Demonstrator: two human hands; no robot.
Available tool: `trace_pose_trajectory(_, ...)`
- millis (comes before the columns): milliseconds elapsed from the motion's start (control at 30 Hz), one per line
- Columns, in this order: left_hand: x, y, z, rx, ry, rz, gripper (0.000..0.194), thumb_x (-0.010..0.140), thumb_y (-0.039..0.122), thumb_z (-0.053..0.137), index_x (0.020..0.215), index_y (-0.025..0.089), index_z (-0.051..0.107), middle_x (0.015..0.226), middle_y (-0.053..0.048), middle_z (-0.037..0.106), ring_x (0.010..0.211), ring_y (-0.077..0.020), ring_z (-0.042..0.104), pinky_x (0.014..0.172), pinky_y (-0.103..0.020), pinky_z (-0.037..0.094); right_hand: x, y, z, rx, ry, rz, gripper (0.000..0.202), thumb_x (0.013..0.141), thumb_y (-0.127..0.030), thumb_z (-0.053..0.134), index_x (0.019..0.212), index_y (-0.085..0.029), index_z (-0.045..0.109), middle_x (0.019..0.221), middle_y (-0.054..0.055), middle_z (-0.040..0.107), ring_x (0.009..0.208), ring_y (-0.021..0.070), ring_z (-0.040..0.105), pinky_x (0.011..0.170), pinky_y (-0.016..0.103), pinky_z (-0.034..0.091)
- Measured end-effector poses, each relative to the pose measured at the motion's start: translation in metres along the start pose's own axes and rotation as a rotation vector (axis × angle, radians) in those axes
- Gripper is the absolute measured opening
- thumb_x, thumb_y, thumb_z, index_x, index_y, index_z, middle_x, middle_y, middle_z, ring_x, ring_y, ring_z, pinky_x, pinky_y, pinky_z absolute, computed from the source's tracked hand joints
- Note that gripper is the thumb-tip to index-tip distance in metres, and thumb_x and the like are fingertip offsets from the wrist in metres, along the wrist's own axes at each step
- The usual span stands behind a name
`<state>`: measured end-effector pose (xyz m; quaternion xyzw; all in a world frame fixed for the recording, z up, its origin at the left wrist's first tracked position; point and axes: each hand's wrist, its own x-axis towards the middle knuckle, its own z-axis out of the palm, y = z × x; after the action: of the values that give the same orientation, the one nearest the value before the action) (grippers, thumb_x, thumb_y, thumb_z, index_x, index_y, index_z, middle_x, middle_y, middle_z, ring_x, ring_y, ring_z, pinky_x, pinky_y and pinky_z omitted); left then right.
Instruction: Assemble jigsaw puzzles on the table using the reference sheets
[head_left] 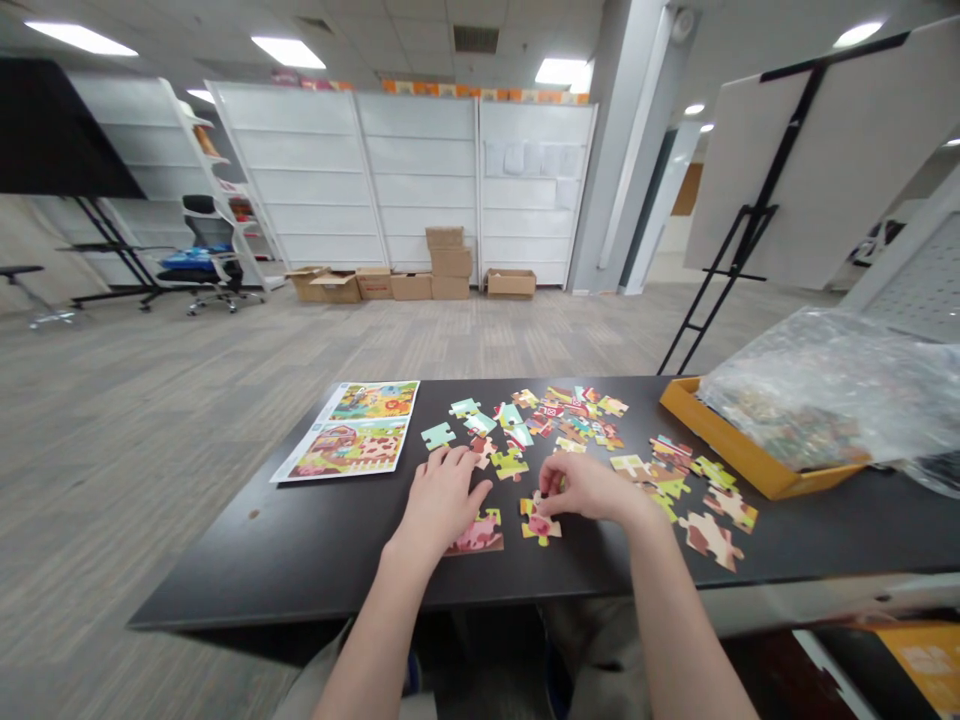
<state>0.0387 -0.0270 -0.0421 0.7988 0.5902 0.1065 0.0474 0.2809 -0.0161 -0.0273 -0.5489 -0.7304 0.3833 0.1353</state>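
Note:
My left hand lies spread over the black table, its palm partly covering a pink-and-green puzzle piece near the front edge. Its fingertips reach a brownish puzzle piece beside a lime-green puzzle piece. With thumb and forefinger, my right hand pinches a puzzle piece bearing a pink animal picture, at or just above the tabletop. A gap separates it from the pink piece under my left hand. Mint-green puzzle pieces and red barn pieces lie scattered beyond both hands.
A printed picture sheet lies at the table's left. More loose pieces are right of my right hand. An orange box with plastic-wrapped contents stands at the right. Behind are cardboard boxes and an easel board.

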Motion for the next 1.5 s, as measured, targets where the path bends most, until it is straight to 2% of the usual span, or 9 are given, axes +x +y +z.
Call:
trace_pose_trajectory(300, -0.004, -0.011, -0.008, 0.052, -0.004, -0.123, 0.017, 0.098, 0.034, 0.055, 0.100, 0.020, 0.063, 0.112, -0.010, 0.065, 0.108, -0.0289, 0.061, 0.087, -0.038, 0.047, 0.003, 0.003, 0.001, 0.028, -0.009, 0.012, 0.026, 0.067, -0.027, 0.080, 0.087, -0.019, 0.065, 0.077, 0.000, 0.069, 0.065, 0.0141, 0.062, 0.058, 0.024, 0.042)
trace_pose_trajectory(533, -0.007, -0.017, -0.014, 0.021, -0.013, -0.156, 0.015, 0.097, 0.029, 0.054, 0.107, 0.021, 0.061, 0.111, -0.010, 0.068, 0.107, -0.0272, 0.063, 0.087, -0.036, 0.045, 0.003, 0.002, 0.000, -0.006, -0.013, 0.019, 0.026, 0.067, -0.027, 0.079, 0.088, -0.019, 0.067, 0.078, 0.000, 0.070, 0.065, 0.0137, 0.061, 0.057, 0.023, 0.041)
trace_pose_trajectory(700, -0.006, -0.014, -0.021, -0.027, -0.038, -0.186, 0.015, 0.091, 0.026, 0.059, 0.105, 0.020, 0.059, 0.108, -0.009, 0.068, 0.100, -0.0255, 0.067, 0.080, -0.032, 0.046, 0.004, 0.001, 0.001, -0.036, 0.004, -0.004, 0.025, 0.068, -0.028, 0.080, 0.089, -0.019, 0.070, 0.078, 0.000, 0.070, 0.066, 0.0140, 0.061, 0.058, 0.023, 0.041)
trace_pose_trajectory(867, -0.008, -0.012, -0.023, -0.059, 0.015, -0.194, 0.025, 0.085, 0.023, 0.060, 0.109, 0.020, 0.057, 0.110, -0.008, 0.069, 0.099, -0.0272, 0.070, 0.077, -0.033, 0.048, 0.006, 0.001, 0.003, -0.069, 0.022, -0.023, 0.021, 0.068, -0.027, 0.079, 0.086, -0.020, 0.071, 0.078, 0.001, 0.071, 0.066, 0.0149, 0.061, 0.058, 0.024, 0.041)
trace_pose_trajectory(967, -0.009, -0.012, -0.021, -0.091, 0.073, -0.167, 0.025, 0.086, 0.023, 0.058, 0.111, 0.020, 0.056, 0.108, -0.009, 0.071, 0.098, -0.0284, 0.071, 0.079, -0.035, 0.050, 0.006, -0.003, 0.003, -0.103, 0.075, -0.040, 0.016, 0.075, -0.031, 0.076, 0.085, -0.021, 0.070, 0.078, 0.001, 0.072, 0.068, 0.0160, 0.063, 0.059, 0.025, 0.043)
trace_pose_trajectory(1100, -0.010, -0.004, -0.016, -0.253, 0.187, -0.051, 0.025, 0.089, 0.025, 0.059, 0.113, 0.022, 0.055, 0.113, -0.007, 0.071, 0.101, -0.0254, 0.071, 0.087, -0.034, 0.052, 0.004, -0.014, 0.005, -0.053, 0.142, -0.105, 0.028, 0.089, -0.048, 0.065, 0.087, -0.020, 0.069, 0.081, 0.003, 0.074, 0.069, 0.0164, 0.066, 0.063, 0.026, 0.045)
trace_pose_trajectory(1233, -0.010, 0.013, -0.010, -0.339, 0.239, 0.054, 0.030, 0.091, 0.028, 0.059, 0.120, 0.022, 0.053, 0.117, -0.007, 0.069, 0.098, -0.0238, 0.072, 0.085, -0.034, 0.054, 0.003, -0.022, 0.008, 0.028, 0.132, -0.160, 0.040, 0.093, -0.058, 0.059, 0.097, -0.020, 0.069, 0.082, 0.004, 0.074, 0.071, 0.0164, 0.067, 0.064, 0.026, 0.047)
trace_pose_trajectory(1333, -0.009, 0.025, -0.009, -0.334, 0.234, 0.082, 0.028, 0.093, 0.029, 0.056, 0.120, 0.022, 0.053, 0.120, -0.007, 0.068, 0.096, -0.0231, 0.073, 0.080, -0.033, 0.054, 0.004, -0.021, 0.009, 0.077, 0.169, -0.160, 0.039, 0.094, -0.057, 0.057, 0.097, -0.019, 0.067, 0.084, 0.004, 0.074, 0.072, 0.0165, 0.068, 0.064, 0.026, 0.048)
trace_pose_trajectory(1500, -0.007, 0.037, -0.011, -0.333, 0.204, 0.069, 0.030, 0.092, 0.029, 0.058, 0.122, 0.024, 0.053, 0.124, -0.007, 0.066, 0.096, -0.0231, 0.073, 0.078, -0.031, 0.054, 0.008, -0.016, 0.010, 0.154, 0.261, -0.174, 0.024, 0.092, -0.043, 0.061, 0.089, -0.019, 0.061, 0.082, 0.004, 0.073, 0.072, 0.0165, 0.069, 0.065, 0.026, 0.050)
